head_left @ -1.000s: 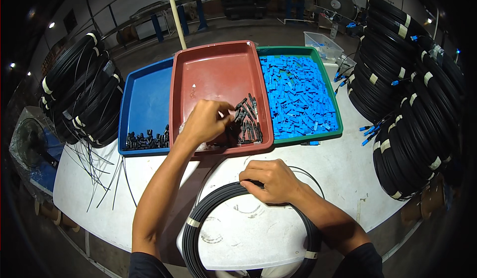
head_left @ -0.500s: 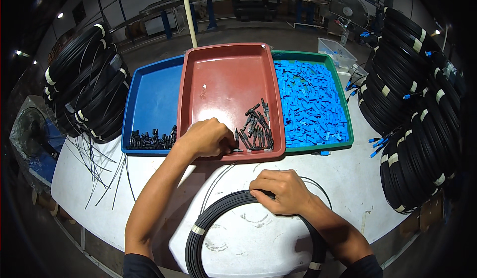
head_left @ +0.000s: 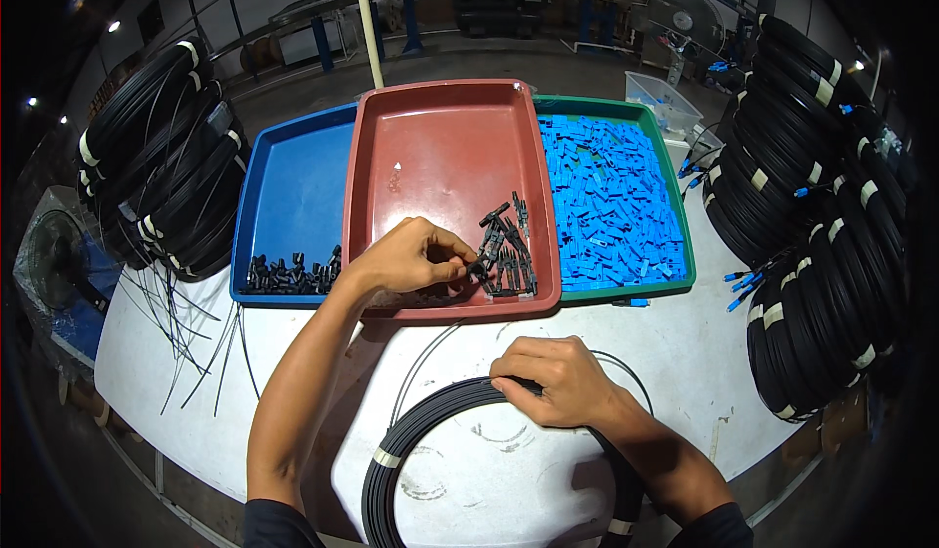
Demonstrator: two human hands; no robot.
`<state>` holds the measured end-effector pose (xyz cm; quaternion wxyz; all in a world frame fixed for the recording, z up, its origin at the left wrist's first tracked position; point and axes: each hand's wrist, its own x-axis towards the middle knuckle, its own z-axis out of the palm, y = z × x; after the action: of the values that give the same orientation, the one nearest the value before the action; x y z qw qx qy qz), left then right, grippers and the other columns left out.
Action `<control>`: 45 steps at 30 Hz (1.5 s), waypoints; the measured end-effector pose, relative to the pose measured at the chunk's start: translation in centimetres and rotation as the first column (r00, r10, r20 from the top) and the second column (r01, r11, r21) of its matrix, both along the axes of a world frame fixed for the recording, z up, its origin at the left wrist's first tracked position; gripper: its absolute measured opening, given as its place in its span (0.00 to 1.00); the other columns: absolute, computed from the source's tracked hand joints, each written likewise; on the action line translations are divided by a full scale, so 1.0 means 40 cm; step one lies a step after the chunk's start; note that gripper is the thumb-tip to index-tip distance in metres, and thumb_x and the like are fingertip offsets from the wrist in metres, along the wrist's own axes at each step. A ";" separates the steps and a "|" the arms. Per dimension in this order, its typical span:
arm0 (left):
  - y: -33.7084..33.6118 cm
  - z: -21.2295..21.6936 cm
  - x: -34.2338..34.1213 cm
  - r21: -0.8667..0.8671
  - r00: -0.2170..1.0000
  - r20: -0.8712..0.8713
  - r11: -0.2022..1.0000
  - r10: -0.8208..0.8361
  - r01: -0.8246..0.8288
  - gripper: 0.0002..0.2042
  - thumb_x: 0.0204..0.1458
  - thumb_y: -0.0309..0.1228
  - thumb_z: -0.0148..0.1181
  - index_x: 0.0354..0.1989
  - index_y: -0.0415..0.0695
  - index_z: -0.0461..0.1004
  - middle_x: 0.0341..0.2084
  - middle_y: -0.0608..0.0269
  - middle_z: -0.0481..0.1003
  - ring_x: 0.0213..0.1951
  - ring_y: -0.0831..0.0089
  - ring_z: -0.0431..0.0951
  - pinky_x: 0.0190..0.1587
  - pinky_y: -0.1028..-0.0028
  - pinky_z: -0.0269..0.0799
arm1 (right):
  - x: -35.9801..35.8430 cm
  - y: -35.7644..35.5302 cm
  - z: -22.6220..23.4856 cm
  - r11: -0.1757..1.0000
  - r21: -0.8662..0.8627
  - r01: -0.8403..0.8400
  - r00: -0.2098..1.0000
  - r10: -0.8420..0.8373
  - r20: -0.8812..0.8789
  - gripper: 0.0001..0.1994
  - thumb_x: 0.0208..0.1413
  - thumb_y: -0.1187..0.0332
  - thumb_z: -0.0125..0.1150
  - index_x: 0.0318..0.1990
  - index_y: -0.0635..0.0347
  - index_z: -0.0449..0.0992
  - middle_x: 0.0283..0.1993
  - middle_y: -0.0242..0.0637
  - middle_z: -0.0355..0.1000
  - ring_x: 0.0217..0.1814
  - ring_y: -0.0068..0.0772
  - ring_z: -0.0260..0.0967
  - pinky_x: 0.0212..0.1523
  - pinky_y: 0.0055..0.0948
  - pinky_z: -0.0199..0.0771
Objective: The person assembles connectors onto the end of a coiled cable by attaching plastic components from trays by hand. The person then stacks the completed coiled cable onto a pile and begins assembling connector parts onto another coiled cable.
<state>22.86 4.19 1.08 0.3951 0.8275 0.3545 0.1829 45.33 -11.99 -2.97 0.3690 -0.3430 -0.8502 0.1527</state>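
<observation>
left hand pinching black connector — right hand on cable coil

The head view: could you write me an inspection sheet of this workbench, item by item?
Surface: white table, scuffed.
Job's things: small black parts in the red tray; black cable coil on the table.
Clutter: blue tray with black pieces; green tray full of blue parts.
Grippers: none; left hand pinches a black part, right hand rests on the coil.
Cables: stacked coils left and right; loose strands at the table's left edge.
Surroundings: fans, dim workshop floor.
</observation>
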 end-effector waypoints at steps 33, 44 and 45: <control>-0.318 -0.126 -0.003 -0.029 0.772 0.610 0.979 0.178 -0.203 0.11 0.52 0.25 0.71 0.44 0.35 0.82 0.38 0.58 0.84 0.37 0.77 0.82 0.42 0.76 0.78 | -0.002 -0.015 0.021 0.993 0.120 0.014 0.989 0.004 -0.148 0.05 0.53 0.76 0.67 0.38 0.63 0.80 0.44 0.43 0.76 0.44 0.41 0.77 0.45 0.34 0.77; -0.339 -0.119 0.002 0.235 0.798 0.593 0.924 0.109 -0.301 0.05 0.50 0.21 0.70 0.33 0.36 0.80 0.30 0.61 0.83 0.31 0.76 0.83 0.36 0.76 0.78 | -0.001 -0.003 0.017 0.989 0.147 0.022 0.990 -0.001 -0.139 0.05 0.53 0.74 0.68 0.37 0.62 0.79 0.40 0.40 0.76 0.37 0.42 0.77 0.37 0.35 0.77; -0.338 -0.119 -0.002 0.342 0.837 0.544 0.895 0.061 -0.287 0.05 0.49 0.21 0.70 0.33 0.36 0.80 0.28 0.60 0.83 0.30 0.75 0.83 0.35 0.75 0.78 | -0.001 -0.002 0.018 0.990 0.142 0.021 0.990 -0.001 -0.139 0.05 0.53 0.74 0.68 0.37 0.62 0.79 0.40 0.40 0.76 0.37 0.42 0.77 0.37 0.35 0.77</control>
<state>22.78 -9.32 -3.70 0.2749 0.7742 0.2634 0.5056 45.28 -12.08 -2.26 0.4519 -0.3090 -0.8293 0.1126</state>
